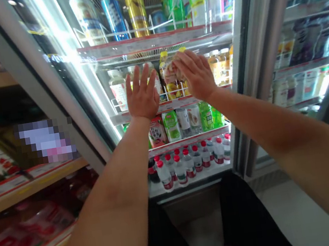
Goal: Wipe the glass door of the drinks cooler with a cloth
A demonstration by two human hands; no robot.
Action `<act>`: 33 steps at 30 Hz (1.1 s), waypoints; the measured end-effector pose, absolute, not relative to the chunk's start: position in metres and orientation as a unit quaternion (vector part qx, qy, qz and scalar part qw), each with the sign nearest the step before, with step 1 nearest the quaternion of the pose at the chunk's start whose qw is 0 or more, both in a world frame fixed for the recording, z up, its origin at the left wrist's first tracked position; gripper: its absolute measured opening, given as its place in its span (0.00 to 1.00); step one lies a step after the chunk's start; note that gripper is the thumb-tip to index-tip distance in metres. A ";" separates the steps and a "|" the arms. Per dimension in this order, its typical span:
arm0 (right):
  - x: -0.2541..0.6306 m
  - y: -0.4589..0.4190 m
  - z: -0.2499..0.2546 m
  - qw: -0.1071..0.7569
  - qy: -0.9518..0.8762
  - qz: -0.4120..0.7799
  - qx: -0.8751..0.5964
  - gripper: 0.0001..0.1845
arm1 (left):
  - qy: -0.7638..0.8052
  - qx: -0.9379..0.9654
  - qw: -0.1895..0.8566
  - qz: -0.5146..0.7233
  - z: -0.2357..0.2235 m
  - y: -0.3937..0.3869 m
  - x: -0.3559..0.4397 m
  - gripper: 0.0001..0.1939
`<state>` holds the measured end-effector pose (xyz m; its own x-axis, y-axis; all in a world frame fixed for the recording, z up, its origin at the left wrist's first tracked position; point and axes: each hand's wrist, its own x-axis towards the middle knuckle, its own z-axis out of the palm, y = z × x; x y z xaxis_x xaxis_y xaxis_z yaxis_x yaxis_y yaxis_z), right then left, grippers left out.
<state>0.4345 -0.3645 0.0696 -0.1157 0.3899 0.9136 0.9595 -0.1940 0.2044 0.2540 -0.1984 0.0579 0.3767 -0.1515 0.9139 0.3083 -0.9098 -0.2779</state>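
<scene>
My left hand (142, 98) is raised with its fingers spread in front of the middle shelf of a lit drinks cooler. Its palm faces the cooler and looks flat against the glass door, though the contact itself is hard to make out. To its right, my right hand (198, 74) has its fingers bent over a crumpled, pale pinkish cloth (173, 71). Behind the cloth stand yellow-capped bottles (174, 90), partly covered by it. White-capped bottles (118, 88) show just left of my left hand.
Cans (137, 13) and a green bottle (174, 0) line the upper shelf. Cartons (171, 126) and red-capped water bottles (188, 162) fill the lower ones. A metal door frame (260, 45) rises on the right. Wooden-edged shelves (36, 182) with packages stand close on the left.
</scene>
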 end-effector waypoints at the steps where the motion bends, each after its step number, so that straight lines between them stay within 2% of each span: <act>1: 0.433 -0.365 0.064 0.284 -0.574 -0.486 -0.595 0.33 | -0.049 -0.804 0.203 -0.556 0.058 -0.198 0.254 0.34; 6: 0.430 -0.365 0.053 0.235 -0.610 -0.483 -0.583 0.35 | -0.048 -0.804 0.207 -0.555 0.057 -0.198 0.254 0.36; 12: 0.425 -0.362 0.058 0.306 -0.551 -0.497 -0.596 0.38 | -0.051 -0.805 0.194 -0.558 0.057 -0.197 0.254 0.37; 18: 0.429 -0.362 0.054 0.260 -0.595 -0.484 -0.587 0.36 | -0.056 -0.813 0.189 -0.548 0.057 -0.195 0.255 0.35; 24: 0.431 -0.364 0.056 0.290 -0.571 -0.483 -0.597 0.39 | -0.051 -0.814 0.180 -0.551 0.056 -0.193 0.257 0.33; 29: 0.428 -0.367 0.043 0.242 -0.617 -0.465 -0.588 0.36 | -0.065 -0.817 0.194 -0.538 0.056 -0.193 0.256 0.33; 33: 0.430 -0.365 0.046 0.265 -0.586 -0.482 -0.595 0.38 | -0.054 -0.815 0.179 -0.548 0.056 -0.194 0.256 0.34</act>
